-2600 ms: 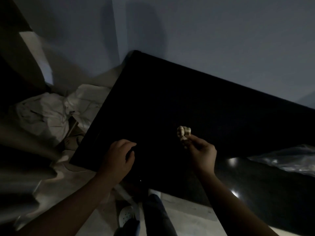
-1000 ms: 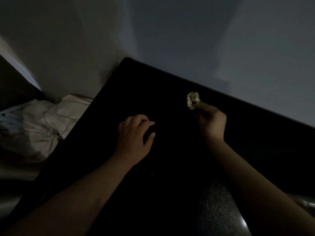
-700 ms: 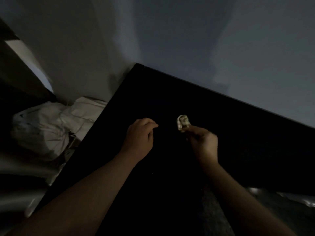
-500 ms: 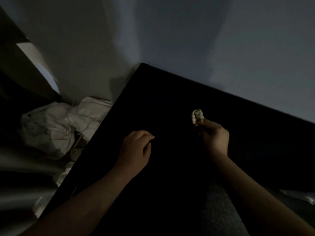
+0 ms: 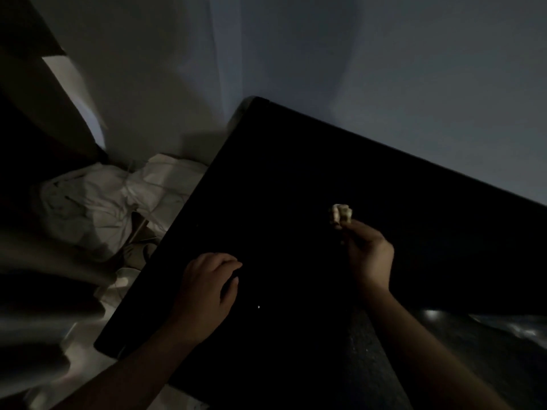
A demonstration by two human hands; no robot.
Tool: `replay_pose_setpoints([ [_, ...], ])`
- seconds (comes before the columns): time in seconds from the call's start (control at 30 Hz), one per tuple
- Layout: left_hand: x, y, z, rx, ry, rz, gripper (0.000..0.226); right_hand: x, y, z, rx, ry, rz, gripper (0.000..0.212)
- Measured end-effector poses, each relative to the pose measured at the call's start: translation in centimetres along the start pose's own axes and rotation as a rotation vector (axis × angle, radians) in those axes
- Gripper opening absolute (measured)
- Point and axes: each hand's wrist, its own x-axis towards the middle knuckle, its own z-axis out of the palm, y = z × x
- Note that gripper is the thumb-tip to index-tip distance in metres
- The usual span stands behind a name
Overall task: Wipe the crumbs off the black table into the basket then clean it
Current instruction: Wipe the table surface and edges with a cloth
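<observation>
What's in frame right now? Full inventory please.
black table: one, black, centre, far corner by the wall
speck: one, pale, on the table's near half
wad: one, cream, crumpled, above the table, right of centre
cloth bundles: count unclear, white, floor left of the table
wall: one, grey, behind the table
left hand: one, fingers curled, on the table; too dark to tell if it holds anything
right hand: one, wad pinched in its grip

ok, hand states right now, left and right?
Left hand: fingers curled, resting on the black table; whether it holds anything cannot be told.
Right hand: pinching a crumpled pale wad at its fingertips.
</observation>
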Motion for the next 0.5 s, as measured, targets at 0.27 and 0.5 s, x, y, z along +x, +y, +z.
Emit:
replay_pose_setpoints([
  [0.27, -3.3, -0.3, -0.2, 0.047, -0.009, 0.018, 0.04, -9.4, -2.0, 2.1, -0.103, -0.11, -0.12, 0.039],
  [0.5, -5.7, -1.4, -1.2, 0.121, -0.043, 0.021, 0.043, -11.1, -2.8, 0.0, 0.001, -0.116, -0.096, 0.042],
])
